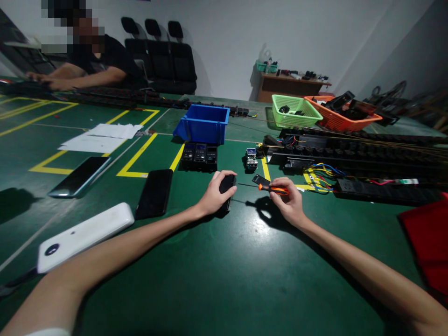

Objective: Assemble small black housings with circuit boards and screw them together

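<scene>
My left hand [214, 195] is closed around a black box-like part [227, 184] on the green table, its fingers over the top and side. My right hand [289, 203] grips a screwdriver [278, 190] with an orange and black handle. The thin shaft points left at the black part, its tip apart from it or just short of it. A small flat black piece [261, 179] shows just behind the screwdriver; whether it touches my right hand I cannot tell. Beyond my hands stand a small block with exposed electronics [251, 159] and a group of black modules [199, 157].
A blue bin [206, 125] stands behind the modules. To the left lie two phones [154, 193], a white device [86, 235] and papers [100, 137]. Long black rails with wires [322, 151], a green basket [296, 112] and an orange basket [360, 122] occupy the right. Another person [101, 65] sits far left.
</scene>
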A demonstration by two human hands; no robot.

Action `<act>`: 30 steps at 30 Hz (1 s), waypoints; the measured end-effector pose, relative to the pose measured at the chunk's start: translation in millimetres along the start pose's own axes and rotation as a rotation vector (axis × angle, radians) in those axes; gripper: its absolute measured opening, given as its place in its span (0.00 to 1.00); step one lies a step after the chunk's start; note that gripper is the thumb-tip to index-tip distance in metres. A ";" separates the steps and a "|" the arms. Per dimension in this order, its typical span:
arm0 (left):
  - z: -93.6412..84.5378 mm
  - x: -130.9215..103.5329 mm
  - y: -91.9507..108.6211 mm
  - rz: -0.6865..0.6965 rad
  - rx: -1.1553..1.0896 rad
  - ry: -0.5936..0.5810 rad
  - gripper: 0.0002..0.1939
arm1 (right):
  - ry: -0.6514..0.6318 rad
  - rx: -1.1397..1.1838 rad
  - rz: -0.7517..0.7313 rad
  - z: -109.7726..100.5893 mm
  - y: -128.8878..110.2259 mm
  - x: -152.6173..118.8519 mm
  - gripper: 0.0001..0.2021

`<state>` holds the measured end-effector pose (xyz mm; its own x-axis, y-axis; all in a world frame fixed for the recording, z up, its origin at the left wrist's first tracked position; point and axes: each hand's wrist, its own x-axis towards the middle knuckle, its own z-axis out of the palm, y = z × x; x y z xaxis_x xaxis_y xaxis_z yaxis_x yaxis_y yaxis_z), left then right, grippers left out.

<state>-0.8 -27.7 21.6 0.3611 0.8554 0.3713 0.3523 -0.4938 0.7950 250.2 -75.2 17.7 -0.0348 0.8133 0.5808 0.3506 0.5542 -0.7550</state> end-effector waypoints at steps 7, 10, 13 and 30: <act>-2.9 3.5 -7.4 -0.046 -0.159 -0.041 0.19 | -0.017 -0.007 -0.078 1.4 0.1 -3.7 0.09; -3.0 3.1 -7.6 -0.042 -0.175 -0.045 0.19 | -0.007 0.006 -0.088 1.9 -1.0 -3.2 0.09; -3.0 3.1 -7.2 -0.038 -0.172 -0.048 0.19 | 0.002 0.002 -0.089 2.5 -2.0 -2.8 0.08; -5.0 0.8 -3.7 -0.015 -0.181 -0.057 0.20 | 0.051 0.019 -0.051 1.4 2.8 -7.9 0.08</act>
<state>-6.1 -24.4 21.3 0.4075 0.8495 0.3351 0.1987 -0.4407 0.8754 250.1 -79.8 10.6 -0.0047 0.7740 0.6331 0.3318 0.5985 -0.7292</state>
